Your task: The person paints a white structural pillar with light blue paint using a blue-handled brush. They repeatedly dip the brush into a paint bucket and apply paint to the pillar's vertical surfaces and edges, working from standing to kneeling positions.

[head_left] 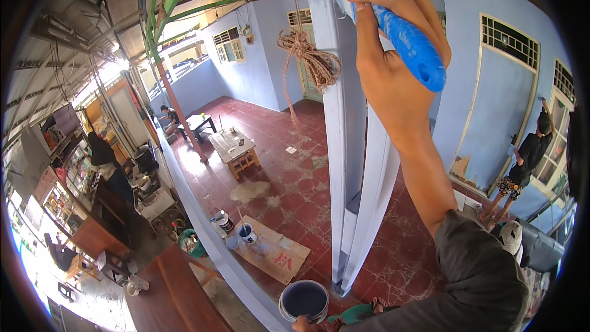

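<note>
The 2 hands are apart. The right hand (399, 64), upper right of centre in the frame, is clamped around the handle of 1 blue brush (413, 46). The left hand (302, 324), at the lower edge, appears closed on the near rim of the bucket (281, 305); most of this hand is out of frame. The governing relation is judged to be bristles to pale blue post (335, 147). The brush's long axis slants from handle end, lower right, to bristles, upper left; the post runs near-vertical. Bristles appear to touch the post near the top edge; exact contact cannot be confirmed. The right hand is nearer this point; the bucket lies well below.
</note>
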{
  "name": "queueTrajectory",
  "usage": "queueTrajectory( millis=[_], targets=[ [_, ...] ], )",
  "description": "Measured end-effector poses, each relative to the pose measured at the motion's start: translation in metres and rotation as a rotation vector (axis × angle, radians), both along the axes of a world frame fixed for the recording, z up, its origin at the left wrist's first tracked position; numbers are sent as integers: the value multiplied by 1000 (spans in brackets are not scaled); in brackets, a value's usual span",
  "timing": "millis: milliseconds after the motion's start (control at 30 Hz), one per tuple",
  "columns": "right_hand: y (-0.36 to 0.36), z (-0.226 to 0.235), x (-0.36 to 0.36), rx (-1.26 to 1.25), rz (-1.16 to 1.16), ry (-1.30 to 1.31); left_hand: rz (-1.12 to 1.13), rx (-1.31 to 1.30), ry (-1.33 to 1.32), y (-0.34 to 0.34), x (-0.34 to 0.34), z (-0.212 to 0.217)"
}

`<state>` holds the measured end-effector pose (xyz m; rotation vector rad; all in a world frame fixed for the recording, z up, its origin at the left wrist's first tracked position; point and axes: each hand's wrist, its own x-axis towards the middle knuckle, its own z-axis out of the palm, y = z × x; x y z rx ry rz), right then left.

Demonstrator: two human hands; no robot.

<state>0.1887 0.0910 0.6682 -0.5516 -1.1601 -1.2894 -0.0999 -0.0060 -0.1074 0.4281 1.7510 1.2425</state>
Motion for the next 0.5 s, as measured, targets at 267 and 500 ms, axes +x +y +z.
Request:
queueTrajectory(
  millis=[267,500],
  targets=[
    [0,0,19,-161,-6,28,-334,91,179,0,20,15],
    [-15,-16,12,-222,144,15,-417,99,287,9,19,39]
  ],
)
